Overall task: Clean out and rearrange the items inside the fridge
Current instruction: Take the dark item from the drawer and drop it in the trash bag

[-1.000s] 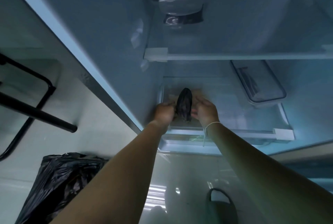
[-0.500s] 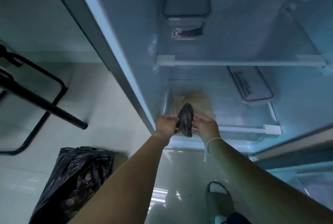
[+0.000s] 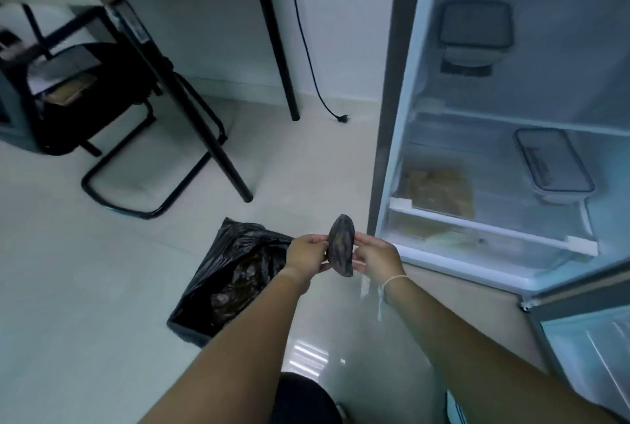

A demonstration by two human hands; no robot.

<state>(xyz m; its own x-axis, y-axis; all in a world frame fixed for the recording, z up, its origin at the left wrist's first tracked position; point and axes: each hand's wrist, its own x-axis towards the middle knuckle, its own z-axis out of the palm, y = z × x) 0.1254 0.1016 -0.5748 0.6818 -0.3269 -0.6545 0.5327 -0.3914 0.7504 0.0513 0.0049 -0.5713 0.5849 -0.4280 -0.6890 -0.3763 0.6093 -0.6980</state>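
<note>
A dark, shrivelled oblong item (image 3: 340,246) is pinched between my left hand (image 3: 306,256) and my right hand (image 3: 376,258), outside the open fridge (image 3: 392,116) and just right of an open black rubbish bag (image 3: 235,273) on the floor. On the fridge's lower glass shelf (image 3: 494,224) lies a tan bag (image 3: 438,185) at the left and a clear lidded container (image 3: 554,164) at the right. A second lidded container (image 3: 475,31) stands on the shelf above.
A black chair (image 3: 112,116) and black table legs (image 3: 272,31) stand at the left on the pale tiled floor. A black power cable with its plug (image 3: 341,118) lies near the wall. The fridge door (image 3: 586,338) hangs open at the lower right.
Both hands have drawn the dark item out of the fridge and leftward toward the rubbish bag. My view has swung left, showing the floor, chair and table legs.
</note>
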